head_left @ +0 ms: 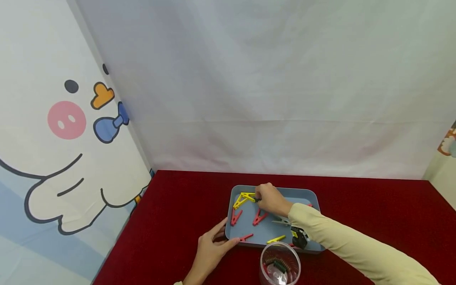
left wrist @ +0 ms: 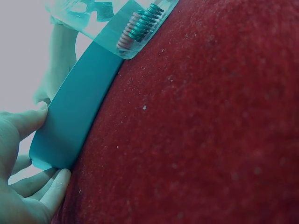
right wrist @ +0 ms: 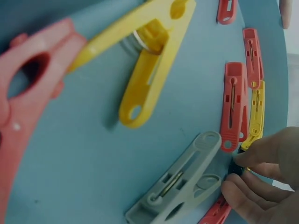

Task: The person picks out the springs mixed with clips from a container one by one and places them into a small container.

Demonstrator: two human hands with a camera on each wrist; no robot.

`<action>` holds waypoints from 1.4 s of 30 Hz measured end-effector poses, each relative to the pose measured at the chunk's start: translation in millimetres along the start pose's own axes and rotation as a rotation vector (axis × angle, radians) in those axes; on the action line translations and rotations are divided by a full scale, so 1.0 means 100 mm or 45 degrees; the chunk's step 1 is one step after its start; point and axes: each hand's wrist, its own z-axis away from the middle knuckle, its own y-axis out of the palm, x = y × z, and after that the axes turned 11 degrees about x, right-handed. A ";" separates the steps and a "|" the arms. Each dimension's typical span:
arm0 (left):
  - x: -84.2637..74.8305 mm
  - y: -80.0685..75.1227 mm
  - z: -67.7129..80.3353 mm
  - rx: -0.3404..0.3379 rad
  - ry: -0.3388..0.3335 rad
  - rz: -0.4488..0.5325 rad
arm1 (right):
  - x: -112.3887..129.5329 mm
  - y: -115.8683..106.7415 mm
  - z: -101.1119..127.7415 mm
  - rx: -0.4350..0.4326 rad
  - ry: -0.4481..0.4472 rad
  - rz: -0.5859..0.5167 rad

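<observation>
A blue tray [head_left: 313,196] on the red table holds loose clothes pegs: yellow pegs [head_left: 244,198], red pegs [head_left: 259,217] and a grey peg [head_left: 282,221]. My right hand [head_left: 258,200] reaches to the tray's far left, beside the yellow pegs. In the right wrist view its fingertips [right wrist: 254,154] pinch a small dark piece [right wrist: 235,169] next to a grey peg [right wrist: 180,189] and a red peg [right wrist: 232,105]. My left hand [head_left: 225,237] grips the tray's near left corner [left wrist: 70,121], thumb [left wrist: 25,120] on the wall, fingers [left wrist: 53,189] below.
A clear plastic cup [head_left: 280,266] with coiled springs [left wrist: 140,23] inside stands against the tray's near edge. A small black and yellow object [head_left: 300,236] lies in the tray near my right sleeve. White curtains close off the back and left.
</observation>
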 end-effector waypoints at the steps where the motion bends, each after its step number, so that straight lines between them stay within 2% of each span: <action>1: 0.00 0.00 0.00 0.002 0.000 0.000 | 0.00 0.00 0.00 -0.005 0.006 0.004; 9: 0.01 -0.01 -0.01 0.006 0.010 -0.002 | 0.03 -0.09 0.03 -0.032 0.026 0.062; 15: 0.01 -0.03 0.01 0.019 -0.004 0.024 | 0.04 -0.14 0.06 -0.008 0.040 0.066; 25: 0.01 -0.05 0.04 0.029 0.009 0.037 | 0.06 -0.20 0.18 0.014 -0.006 0.029; 42: 0.02 -0.03 0.02 0.028 -0.003 0.023 | 0.03 -0.33 0.40 -0.032 -0.078 -0.005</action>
